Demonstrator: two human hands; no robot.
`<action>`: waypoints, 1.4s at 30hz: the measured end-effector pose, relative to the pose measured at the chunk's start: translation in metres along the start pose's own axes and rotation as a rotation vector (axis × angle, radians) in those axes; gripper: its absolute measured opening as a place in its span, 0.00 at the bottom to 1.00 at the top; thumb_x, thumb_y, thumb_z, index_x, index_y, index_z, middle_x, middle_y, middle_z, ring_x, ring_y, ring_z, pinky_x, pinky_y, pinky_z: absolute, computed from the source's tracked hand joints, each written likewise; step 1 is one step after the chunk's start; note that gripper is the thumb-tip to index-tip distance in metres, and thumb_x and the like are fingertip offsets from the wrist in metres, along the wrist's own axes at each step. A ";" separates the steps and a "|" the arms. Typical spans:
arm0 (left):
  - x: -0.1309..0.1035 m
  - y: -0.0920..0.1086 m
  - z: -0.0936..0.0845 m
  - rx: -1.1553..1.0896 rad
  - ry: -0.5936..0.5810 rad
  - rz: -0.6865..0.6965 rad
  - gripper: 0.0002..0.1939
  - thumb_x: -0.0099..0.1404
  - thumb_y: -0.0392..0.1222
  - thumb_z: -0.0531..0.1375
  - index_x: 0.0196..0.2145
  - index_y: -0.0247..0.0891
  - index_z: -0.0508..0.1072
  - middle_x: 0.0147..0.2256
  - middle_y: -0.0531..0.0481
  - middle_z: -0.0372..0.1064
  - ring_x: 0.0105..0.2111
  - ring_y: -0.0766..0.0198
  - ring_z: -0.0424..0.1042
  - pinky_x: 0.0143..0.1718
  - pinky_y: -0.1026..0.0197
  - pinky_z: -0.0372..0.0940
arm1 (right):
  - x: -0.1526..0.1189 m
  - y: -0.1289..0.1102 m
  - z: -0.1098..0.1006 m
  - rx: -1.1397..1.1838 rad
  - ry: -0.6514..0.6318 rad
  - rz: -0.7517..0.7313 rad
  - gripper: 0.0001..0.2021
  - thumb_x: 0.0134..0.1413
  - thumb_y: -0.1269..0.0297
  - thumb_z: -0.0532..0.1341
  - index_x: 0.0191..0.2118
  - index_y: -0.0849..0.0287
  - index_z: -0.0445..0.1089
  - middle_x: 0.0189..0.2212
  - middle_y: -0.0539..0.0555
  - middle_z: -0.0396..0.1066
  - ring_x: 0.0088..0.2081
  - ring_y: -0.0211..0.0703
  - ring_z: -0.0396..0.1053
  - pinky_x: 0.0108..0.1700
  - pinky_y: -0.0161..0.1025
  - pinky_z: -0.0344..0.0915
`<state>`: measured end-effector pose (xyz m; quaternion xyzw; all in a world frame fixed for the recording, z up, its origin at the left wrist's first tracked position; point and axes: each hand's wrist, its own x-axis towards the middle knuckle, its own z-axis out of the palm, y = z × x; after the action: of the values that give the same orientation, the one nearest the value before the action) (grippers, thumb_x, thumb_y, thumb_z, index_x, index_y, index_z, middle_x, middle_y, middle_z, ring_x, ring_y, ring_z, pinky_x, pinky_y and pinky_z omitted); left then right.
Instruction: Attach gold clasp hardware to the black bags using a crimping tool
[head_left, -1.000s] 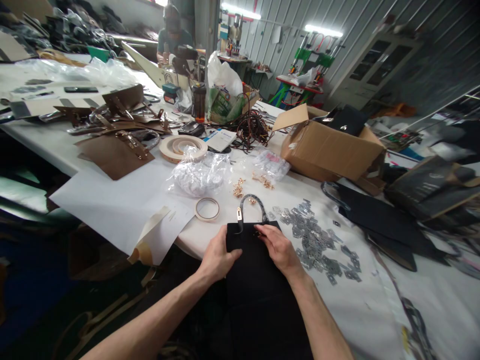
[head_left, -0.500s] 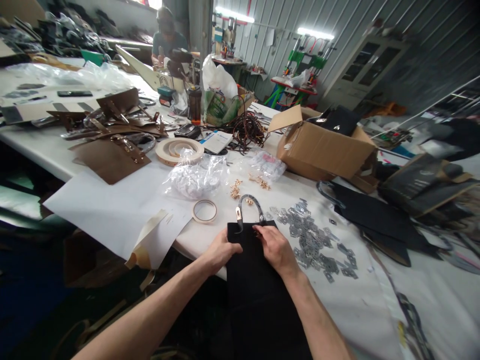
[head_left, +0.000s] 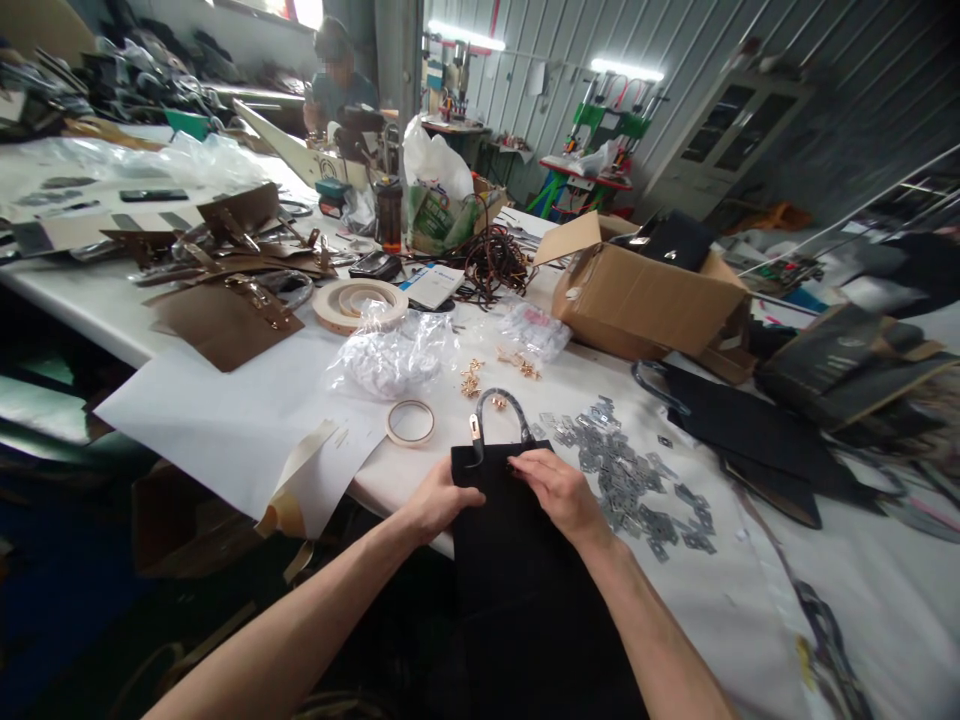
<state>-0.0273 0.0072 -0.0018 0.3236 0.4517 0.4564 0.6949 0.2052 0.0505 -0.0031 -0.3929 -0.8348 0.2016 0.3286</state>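
Note:
A black bag panel (head_left: 517, 580) hangs over the table's near edge, its top lying on the white tabletop. At its upper left edge my left hand (head_left: 441, 500) grips it, thumb on top and fingers underneath. My right hand (head_left: 553, 488) is pinched at the upper right of the panel, over something small that I cannot make out. A wrapped, curved handle (head_left: 504, 398) with a gold metal fitting (head_left: 474, 427) arches beyond the panel's top edge. Gold-coloured hardware pieces (head_left: 471, 380) lie just past the handle.
Many flat metal plates (head_left: 630, 480) are scattered to the right. A tape roll (head_left: 410, 423), a clear plastic bag (head_left: 394, 355) and white paper (head_left: 225, 420) lie left. Farther back stand a cardboard box (head_left: 645, 300) and brown leather pieces (head_left: 225, 320). A person (head_left: 341, 90) sits beyond the table.
My right hand has shifted slightly, its pinched fingers still at the panel's upper right. My left hand keeps its grip, and the panel has barely moved.

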 end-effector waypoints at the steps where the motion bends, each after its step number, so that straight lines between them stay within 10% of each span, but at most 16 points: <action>1: -0.001 0.001 0.000 -0.007 -0.019 -0.007 0.21 0.46 0.29 0.68 0.40 0.35 0.78 0.34 0.50 0.79 0.33 0.59 0.76 0.37 0.60 0.70 | 0.001 0.000 -0.001 0.020 -0.005 -0.007 0.14 0.70 0.65 0.58 0.54 0.48 0.79 0.46 0.53 0.80 0.46 0.46 0.79 0.50 0.45 0.79; 42: -0.001 0.002 -0.001 0.026 -0.079 0.019 0.21 0.52 0.38 0.74 0.44 0.32 0.80 0.40 0.45 0.81 0.38 0.54 0.79 0.44 0.55 0.71 | -0.008 -0.022 0.019 -0.292 -0.031 -0.079 0.18 0.70 0.76 0.53 0.56 0.58 0.77 0.48 0.59 0.78 0.48 0.47 0.79 0.54 0.42 0.77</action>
<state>-0.0293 0.0075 -0.0003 0.3545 0.4269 0.4440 0.7035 0.1840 0.0291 -0.0060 -0.4001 -0.8751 0.0709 0.2628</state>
